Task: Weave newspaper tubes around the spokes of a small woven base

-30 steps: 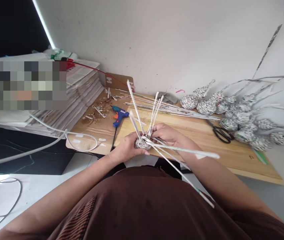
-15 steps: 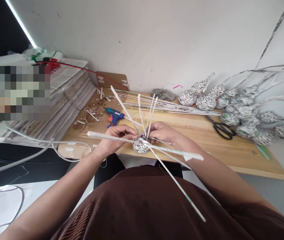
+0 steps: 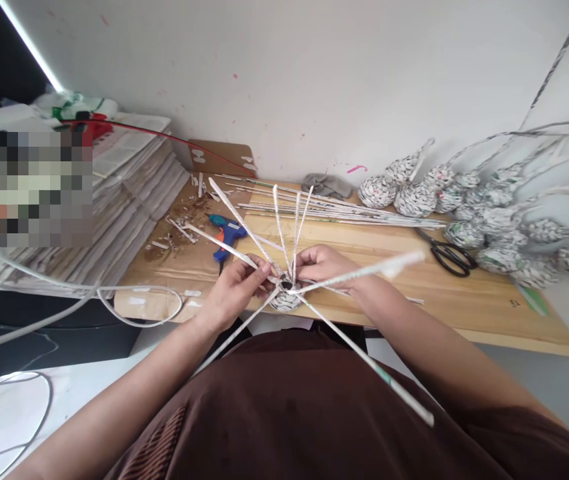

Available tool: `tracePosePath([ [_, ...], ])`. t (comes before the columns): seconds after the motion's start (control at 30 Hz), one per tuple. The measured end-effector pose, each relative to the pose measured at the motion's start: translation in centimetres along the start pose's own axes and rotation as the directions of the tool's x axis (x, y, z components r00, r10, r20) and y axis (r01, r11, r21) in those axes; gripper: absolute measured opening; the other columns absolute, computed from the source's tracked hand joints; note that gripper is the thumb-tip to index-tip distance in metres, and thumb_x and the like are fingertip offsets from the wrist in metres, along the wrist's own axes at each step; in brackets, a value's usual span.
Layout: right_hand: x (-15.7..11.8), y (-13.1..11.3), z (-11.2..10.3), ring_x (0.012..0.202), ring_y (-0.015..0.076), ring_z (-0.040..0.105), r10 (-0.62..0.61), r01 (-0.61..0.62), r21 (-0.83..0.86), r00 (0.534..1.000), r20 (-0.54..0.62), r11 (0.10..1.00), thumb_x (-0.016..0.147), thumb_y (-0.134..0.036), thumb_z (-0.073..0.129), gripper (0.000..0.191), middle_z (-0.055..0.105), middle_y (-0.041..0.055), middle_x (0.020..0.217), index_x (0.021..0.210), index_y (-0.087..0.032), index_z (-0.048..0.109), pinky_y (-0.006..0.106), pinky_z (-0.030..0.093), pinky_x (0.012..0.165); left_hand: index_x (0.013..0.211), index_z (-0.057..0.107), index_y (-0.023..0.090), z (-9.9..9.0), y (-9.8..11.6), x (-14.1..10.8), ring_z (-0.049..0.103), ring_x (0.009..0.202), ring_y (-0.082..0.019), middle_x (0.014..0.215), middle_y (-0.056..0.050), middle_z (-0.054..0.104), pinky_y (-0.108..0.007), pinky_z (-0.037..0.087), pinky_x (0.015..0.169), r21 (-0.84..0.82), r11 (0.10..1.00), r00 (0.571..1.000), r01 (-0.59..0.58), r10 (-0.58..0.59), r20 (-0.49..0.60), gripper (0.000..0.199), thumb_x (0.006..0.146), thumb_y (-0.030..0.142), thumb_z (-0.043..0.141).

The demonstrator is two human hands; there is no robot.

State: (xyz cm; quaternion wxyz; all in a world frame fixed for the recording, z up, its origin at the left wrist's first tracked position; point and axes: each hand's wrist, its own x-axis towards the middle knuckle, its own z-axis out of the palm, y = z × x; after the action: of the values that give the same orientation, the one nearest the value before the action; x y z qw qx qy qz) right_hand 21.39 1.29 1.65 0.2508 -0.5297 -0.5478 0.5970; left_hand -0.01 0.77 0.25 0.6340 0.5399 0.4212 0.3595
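A small round piece woven from rolled newspaper (image 3: pixel 285 302) is held in front of my belly, at the table's near edge. Long rolled paper sticks (image 3: pixel 359 275) fan out from its dark round opening in several directions. My left hand (image 3: pixel 237 283) pinches one paper stick at the left of the opening, thumb on top. On the far right side my right hand (image 3: pixel 320 264) has its fingers curled against the rim and the bases of the sticks; its fingertips are partly hidden behind them.
A blue glue gun (image 3: pixel 229 235) lies left on cardboard among paper scraps. Behind are loose paper sticks (image 3: pixel 334 212) and a grey cloth (image 3: pixel 327 186). Black scissors (image 3: pixel 448 256) and several finished woven bulbs (image 3: pixel 414 197) lie right. Stacked newspapers (image 3: pixel 144 180) and a white cable (image 3: pixel 64 277) are left.
The woven piece has turned and tilted so its opening shows. One stick now points toward my lower left, and another at the right has swung upward. My left thumb has come onto a stick.
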Motion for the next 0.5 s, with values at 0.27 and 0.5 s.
tracePosePath([
  [0.27,-0.3,0.1,0.4,0.055,0.0103,0.059,-0.133,0.128,-0.132,0.991,-0.028,0.983,0.077,-0.015,0.063,0.005,0.066,-0.0010,0.062,0.073,-0.015,0.066,0.022,0.047,0.057,0.087,0.071,0.015,0.5,1.2,1.1,0.063,0.060,-0.016,0.072,-0.002,0.071,-0.026,0.048,0.056,0.199,0.980,0.998,0.018,-0.028,0.048,0.031,0.065,0.031,0.085],
  [0.5,-0.6,0.7,0.1,0.059,0.0118,0.062,-0.187,0.180,-0.195,0.982,-0.018,0.964,0.081,-0.017,0.063,0.007,0.069,0.0004,0.068,0.085,-0.015,0.069,0.023,0.049,0.061,0.075,0.070,0.017,0.9,0.9,1.1,0.059,0.051,-0.014,0.061,0.000,0.066,-0.027,0.051,0.051,0.202,0.979,1.000,-0.014,0.018,-0.019,0.020,0.068,0.031,0.081],
])
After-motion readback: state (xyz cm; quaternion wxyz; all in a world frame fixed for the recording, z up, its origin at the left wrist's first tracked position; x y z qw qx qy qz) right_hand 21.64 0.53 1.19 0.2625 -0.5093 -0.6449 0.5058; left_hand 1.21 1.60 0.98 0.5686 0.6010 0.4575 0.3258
